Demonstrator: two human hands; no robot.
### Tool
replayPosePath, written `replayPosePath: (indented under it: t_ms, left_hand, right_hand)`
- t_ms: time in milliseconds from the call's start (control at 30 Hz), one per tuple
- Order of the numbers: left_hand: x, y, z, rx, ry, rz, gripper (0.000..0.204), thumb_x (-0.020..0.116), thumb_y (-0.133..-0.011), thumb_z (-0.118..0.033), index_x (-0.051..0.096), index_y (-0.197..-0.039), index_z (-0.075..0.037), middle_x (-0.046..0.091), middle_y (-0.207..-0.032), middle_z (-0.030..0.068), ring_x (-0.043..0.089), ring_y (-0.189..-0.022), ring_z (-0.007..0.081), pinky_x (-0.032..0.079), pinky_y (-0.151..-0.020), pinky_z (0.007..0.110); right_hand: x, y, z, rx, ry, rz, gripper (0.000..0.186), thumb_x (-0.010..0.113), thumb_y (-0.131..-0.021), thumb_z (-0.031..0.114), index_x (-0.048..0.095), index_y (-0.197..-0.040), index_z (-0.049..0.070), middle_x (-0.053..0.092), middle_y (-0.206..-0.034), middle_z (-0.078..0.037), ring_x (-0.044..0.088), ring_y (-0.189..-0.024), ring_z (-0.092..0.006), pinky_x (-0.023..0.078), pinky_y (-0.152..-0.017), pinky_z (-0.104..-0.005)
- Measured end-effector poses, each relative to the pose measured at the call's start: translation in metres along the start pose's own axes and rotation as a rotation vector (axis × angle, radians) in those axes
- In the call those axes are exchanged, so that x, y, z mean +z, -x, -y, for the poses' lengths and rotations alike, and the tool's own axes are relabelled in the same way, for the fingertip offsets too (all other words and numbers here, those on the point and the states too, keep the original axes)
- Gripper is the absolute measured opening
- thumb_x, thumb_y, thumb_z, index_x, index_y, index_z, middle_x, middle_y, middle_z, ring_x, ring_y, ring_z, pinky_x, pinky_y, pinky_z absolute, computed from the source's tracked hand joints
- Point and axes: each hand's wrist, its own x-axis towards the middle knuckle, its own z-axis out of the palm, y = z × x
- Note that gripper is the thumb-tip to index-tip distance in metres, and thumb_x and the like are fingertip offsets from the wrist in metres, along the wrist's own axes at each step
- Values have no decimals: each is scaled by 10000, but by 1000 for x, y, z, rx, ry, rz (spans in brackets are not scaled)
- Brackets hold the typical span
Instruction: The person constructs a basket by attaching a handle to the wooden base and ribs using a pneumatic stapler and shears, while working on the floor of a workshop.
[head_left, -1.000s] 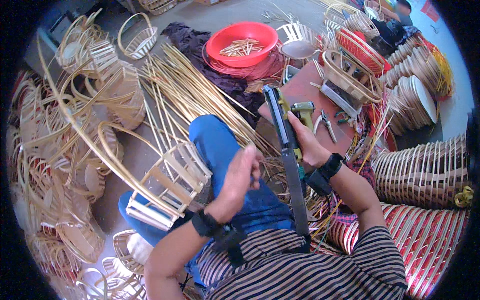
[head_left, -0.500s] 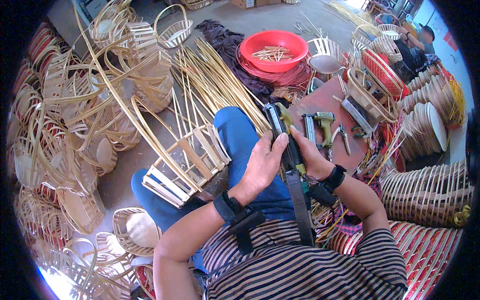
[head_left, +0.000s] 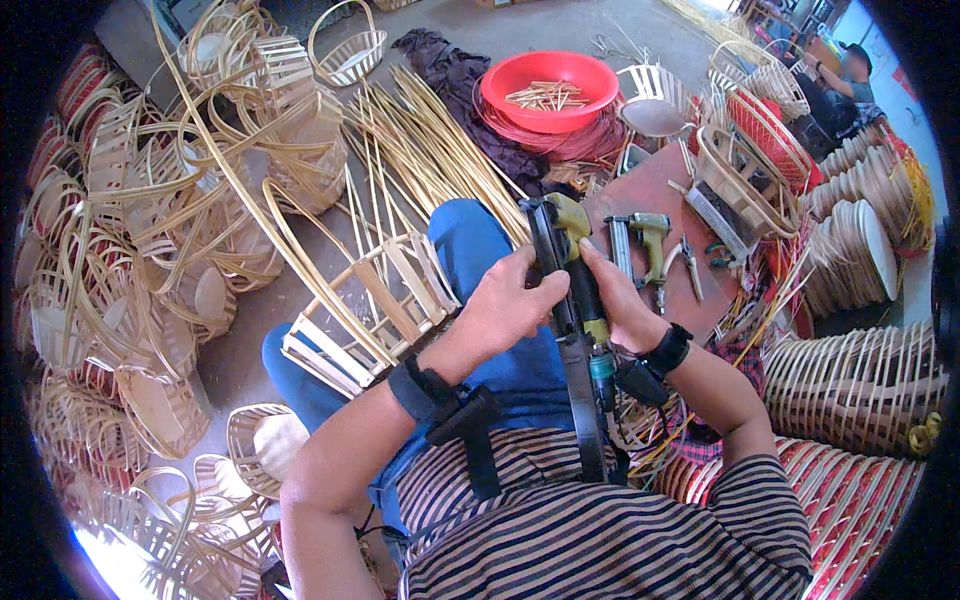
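I hold a black and olive-yellow air staple gun (head_left: pixel 571 222) upright over my lap, its long dark magazine reaching down toward my striped shirt. My right hand (head_left: pixel 622 303) wraps around its handle. On the magazine's other side my left hand (head_left: pixel 512 308) has its fingers bent against it, thumb toward the tool's body. An unfinished wooden basket (head_left: pixel 404 307) with a tall bent handle rests tilted across my left leg, untouched by either hand. Its lower edge is partly hidden behind my left forearm.
A second staple gun (head_left: pixel 651 243) and pliers (head_left: pixel 690 268) lie on a reddish board (head_left: pixel 625 200) at my right. Beyond stands a red basin (head_left: pixel 549 120) of short sticks. Long cane strips (head_left: pixel 440 150) lie ahead. Piled baskets (head_left: pixel 150 240) crowd my left; another person (head_left: pixel 848 88) sits far right.
My left hand has moved slightly left and its fingers have shifted along the staple gun's magazine. The tool has turned a little, showing more of its yellow body. The basket stays on my leg.
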Motion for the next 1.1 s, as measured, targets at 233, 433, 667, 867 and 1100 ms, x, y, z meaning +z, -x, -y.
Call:
replayPosePath:
  t_ms: [233,433,667,867,1100]
  left_hand:
    - [-3,4,2,45,175,30,296,492,-695,-241,487,-842,16,495,-613,70,489,-502,112,416,-420,238]
    - [-1,5,3,13,125,-21,280,490,-686,-200,483,-840,33,495,-604,67,487,-491,106,414,-406,219]
    - [3,6,12,-1,338,13,261,497,-714,-163,475,-856,54,483,-600,43,467,-472,85,415,-396,206]
    - [5,11,8,-51,294,-4,304,485,-772,-237,437,-948,6,463,-651,23,449,-518,79,386,-422,210]
    - [18,57,10,326,64,134,627,621,-679,-131,269,-1181,-4,457,-769,39,461,-602,67,406,-507,194]
  right_hand:
    - [1,3,2,-48,61,7,361,312,-842,396,493,-797,87,505,-626,9,473,-530,-72,394,-497,-200]
    - [1,6,3,-49,137,-81,359,331,-832,410,475,-778,86,463,-600,17,440,-507,-76,375,-503,-196]
    - [-3,-4,-8,7,-61,-28,361,345,-827,408,490,-771,83,510,-612,-1,496,-520,-91,416,-482,-213]
    - [-7,-7,-13,8,-106,38,373,326,-835,403,496,-782,74,526,-634,-10,507,-534,-100,424,-488,-221]
    - [-15,-15,1,-20,-162,-12,415,310,-827,435,488,-871,62,529,-660,-29,512,-536,-123,437,-494,-244]
